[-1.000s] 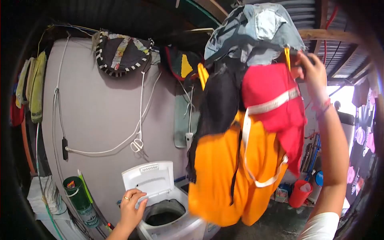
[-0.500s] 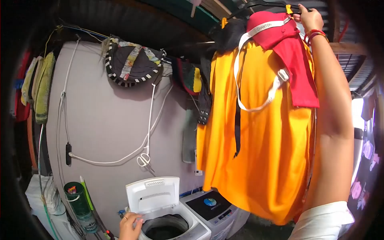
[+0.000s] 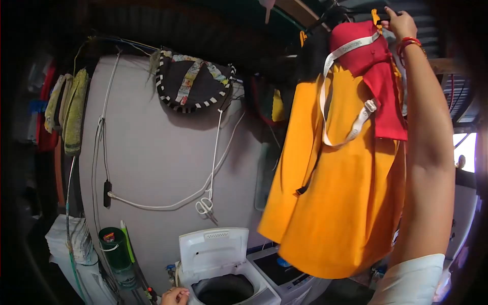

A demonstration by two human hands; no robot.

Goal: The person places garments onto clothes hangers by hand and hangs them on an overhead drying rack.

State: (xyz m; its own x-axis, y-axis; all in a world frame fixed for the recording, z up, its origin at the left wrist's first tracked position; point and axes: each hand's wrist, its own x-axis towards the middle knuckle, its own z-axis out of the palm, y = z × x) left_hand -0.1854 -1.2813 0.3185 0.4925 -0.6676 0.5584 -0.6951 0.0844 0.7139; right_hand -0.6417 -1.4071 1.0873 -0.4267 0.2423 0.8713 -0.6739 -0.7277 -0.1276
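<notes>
My right hand [image 3: 401, 25], raised at the top right, grips the end of a black clothes hanger [image 3: 358, 11]. From it hangs a yellow-orange garment [image 3: 335, 203], with a red cloth item [image 3: 353, 43] in front, a dark item [image 3: 312, 51] beside it, and a printed white strap [image 3: 325, 96] looping down. Yellow clothespins [image 3: 375, 18] sit on the hanger. My left hand [image 3: 175, 296] is low at the bottom edge, beside the open washing machine [image 3: 267, 294]; its fingers are loosely bent and apart from the thumb, with nothing visible in them.
The washer's white lid [image 3: 213, 249] stands up against the grey wall panel [image 3: 152, 152]. White scissors [image 3: 204, 206] dangle on a cord. A patchwork round cloth item [image 3: 195, 81] and green cloths [image 3: 74, 112] hang above. A green bucket [image 3: 114, 254] stands at lower left.
The view has shifted, so the wall and washer appear farther right. The garment has swung and turned on its hanger, still in my right hand. My left hand has dropped lower in view.
</notes>
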